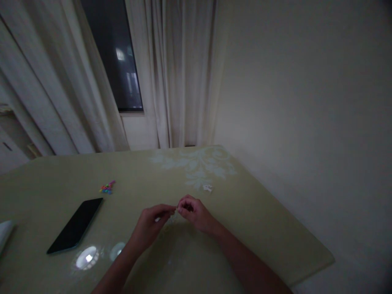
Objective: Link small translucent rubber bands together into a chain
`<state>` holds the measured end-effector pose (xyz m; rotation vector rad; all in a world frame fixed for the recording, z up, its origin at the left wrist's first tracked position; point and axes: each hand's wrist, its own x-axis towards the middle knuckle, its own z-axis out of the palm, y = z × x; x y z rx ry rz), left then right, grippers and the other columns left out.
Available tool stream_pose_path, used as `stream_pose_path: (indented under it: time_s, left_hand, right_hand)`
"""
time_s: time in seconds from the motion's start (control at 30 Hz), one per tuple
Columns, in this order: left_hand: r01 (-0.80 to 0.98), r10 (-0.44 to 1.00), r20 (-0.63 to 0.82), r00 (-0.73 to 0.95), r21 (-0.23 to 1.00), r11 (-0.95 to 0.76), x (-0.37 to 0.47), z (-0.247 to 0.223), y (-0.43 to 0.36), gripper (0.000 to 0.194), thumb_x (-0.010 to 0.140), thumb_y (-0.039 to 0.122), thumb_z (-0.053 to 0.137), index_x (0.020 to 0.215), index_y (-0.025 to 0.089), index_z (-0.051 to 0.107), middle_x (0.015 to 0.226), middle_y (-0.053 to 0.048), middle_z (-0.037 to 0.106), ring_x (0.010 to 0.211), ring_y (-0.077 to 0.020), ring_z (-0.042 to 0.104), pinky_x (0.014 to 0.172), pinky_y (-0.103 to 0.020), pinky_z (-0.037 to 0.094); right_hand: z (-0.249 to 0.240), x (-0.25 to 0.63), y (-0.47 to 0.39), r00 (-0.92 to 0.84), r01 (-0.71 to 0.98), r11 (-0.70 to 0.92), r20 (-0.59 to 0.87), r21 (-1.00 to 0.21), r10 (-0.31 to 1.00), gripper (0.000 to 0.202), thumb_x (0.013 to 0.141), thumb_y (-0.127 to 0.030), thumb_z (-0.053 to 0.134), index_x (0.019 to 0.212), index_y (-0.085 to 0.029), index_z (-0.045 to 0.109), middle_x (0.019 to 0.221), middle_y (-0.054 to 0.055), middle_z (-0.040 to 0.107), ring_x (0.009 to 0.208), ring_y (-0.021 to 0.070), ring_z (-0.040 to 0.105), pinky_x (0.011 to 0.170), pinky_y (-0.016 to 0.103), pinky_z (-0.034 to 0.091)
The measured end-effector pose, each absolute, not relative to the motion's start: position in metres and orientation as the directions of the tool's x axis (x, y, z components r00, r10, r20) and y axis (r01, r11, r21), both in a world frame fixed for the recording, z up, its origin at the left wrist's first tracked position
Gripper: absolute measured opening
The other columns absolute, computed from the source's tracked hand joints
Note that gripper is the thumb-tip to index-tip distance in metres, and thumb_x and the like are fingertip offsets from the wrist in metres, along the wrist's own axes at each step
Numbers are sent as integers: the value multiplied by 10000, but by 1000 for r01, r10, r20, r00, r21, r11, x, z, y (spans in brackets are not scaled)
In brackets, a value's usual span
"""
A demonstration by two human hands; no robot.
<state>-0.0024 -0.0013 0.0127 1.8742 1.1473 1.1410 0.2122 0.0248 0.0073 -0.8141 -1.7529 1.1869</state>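
Observation:
My left hand (154, 222) and my right hand (194, 212) meet above the middle of the table, fingertips almost touching. Both are closed in a pinch at a tiny pale piece between them, too small and dim to name. Just beyond my right hand lies a small white cluster of bits (208, 188). Farther off to the left, a little heap of bright multicoloured pieces (107, 188) rests on the tabletop; they look like beads, though their exact shape is too small to make out.
A black tablet-like device (76, 225) lies flat at left on the glossy pale green table (245, 228). At the far left edge a pale object (5, 232) shows in part. A wall (306, 122) borders the table's right side, with curtains (171, 73) behind.

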Motion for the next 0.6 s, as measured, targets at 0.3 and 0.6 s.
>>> stream_pose_path:
  time_s: [0.3, 0.6]
  left_hand:
    - [323, 753, 626, 204, 683, -655, 5, 8, 0, 200, 943, 245, 687, 1060, 304, 838, 959, -47, 824, 835, -176, 784, 736, -237, 623]
    - [360, 836, 541, 87, 766, -533, 2, 10, -4, 84, 911, 249, 699, 937, 231, 777, 937, -44, 802, 831, -178, 769, 750, -257, 624]
  right_hand:
    - [6, 206, 21, -420, 4, 295, 266, -955, 867, 400, 917, -579, 683, 870, -181, 680, 928, 26, 582, 812, 154, 551, 722, 284, 426]
    - [-3, 204, 21, -358, 179, 329, 250, -927, 900, 125, 853, -303, 790, 859, -194, 730, 934, 12, 598, 796, 141, 553, 745, 271, 447]
